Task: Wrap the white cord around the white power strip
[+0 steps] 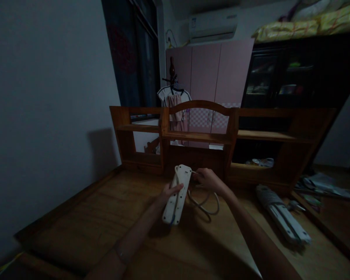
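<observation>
Power strip [177, 194]: held off the tabletop [105, 217], mid-width, toward its far edge. Its long axis runs near to far. The far end is raised and leans slightly right, socket face up.

Left hand [169, 193]: closed around the strip's left side, thumb across the face.

Right hand [209, 180]: closed on the cord [206, 207] near the strip's far end, and the cord loops below it.

Second strip [282, 214]: lies flat toward the right edge.

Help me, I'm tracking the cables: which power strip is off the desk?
The power strip held up in the left hand, its cord in the right hand. The other power strip lies on the desk at the right, untouched.
</observation>
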The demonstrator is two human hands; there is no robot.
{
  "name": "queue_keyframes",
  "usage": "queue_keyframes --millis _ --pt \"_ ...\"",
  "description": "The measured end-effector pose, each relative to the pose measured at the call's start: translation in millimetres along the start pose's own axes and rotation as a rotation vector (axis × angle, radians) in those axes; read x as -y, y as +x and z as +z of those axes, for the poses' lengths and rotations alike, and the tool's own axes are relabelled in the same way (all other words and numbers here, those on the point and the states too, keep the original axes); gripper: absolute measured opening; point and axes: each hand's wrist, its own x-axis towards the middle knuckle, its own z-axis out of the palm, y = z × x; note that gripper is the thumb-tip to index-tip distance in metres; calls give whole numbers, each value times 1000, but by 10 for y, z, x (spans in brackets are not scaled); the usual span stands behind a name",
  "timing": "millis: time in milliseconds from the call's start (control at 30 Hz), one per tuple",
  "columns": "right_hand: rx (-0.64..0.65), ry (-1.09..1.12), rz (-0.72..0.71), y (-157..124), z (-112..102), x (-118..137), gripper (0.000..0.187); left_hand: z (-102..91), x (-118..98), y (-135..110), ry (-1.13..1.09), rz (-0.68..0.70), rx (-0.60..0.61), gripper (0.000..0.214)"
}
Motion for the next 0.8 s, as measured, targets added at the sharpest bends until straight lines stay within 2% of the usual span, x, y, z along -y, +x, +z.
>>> queue_keyframes --millis 133,267,367,600,800 --pt "-28 -152 79 -31 3 86 20 144 60 -57 46 186 -182 68" --pt "13 -224 95 -75 -21 178 22 251 49 -101 135 410 -358 73" --pt "69 -251 94 -99 -41 248 25 266 28 -93 171 480 -437 77" --pt "161 -304 63 -146 -25 424 24 187 -80 -57 316 655 -733 83" --pt "112 -369 38 -259 -121 637 20 96 -124 -22 411 713 -796 84"
